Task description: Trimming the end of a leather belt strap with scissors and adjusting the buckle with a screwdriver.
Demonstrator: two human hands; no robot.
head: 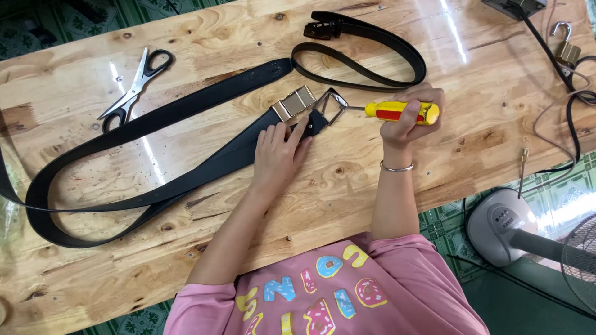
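Two hands on one belt here, so going left to right across the glossy knotty pine plank surface (pixel 74 273).

Far left, a pair of steel scissors with black handles (pixel 135 87) lies shut, well apart from the work, looks like it's just parked out of the way. The long black leather belt (pixel 155 124) loops round the left end of the surface and doubles back, so both runs come together near the middle. That keeps the slack flat and off to one side, I'd guess so it doesn't drag on the buckle end.

The left hand (pixel 278 155) lies palm down, fingers spread flat on the strap just below the brushed gold-and-silver metal buckle (pixel 294 102), fingertips touching the strap end. It's not wrapped around anything, just pressing down, which reads to me as pinning the belt so it can't slide. Forearm comes in at a slant from the lower left.

The right hand (pixel 410 115) has its grip closed round the yellow-and-red plastic-handled screwdriver (pixel 400 111), thumb along the handle, wrist with a thin silver bangle (pixel 397 167) bent back toward the body. The shaft points left, tip at the square silver loop beside the buckle. Can't tell whether the tip sits in a screw.

Behind that, a second, narrower black belt (pixel 372 56) lies in a loop with its clasp at the top. Far right there's a brass padlock (pixel 566 51) and some dark cable (pixel 574 124).
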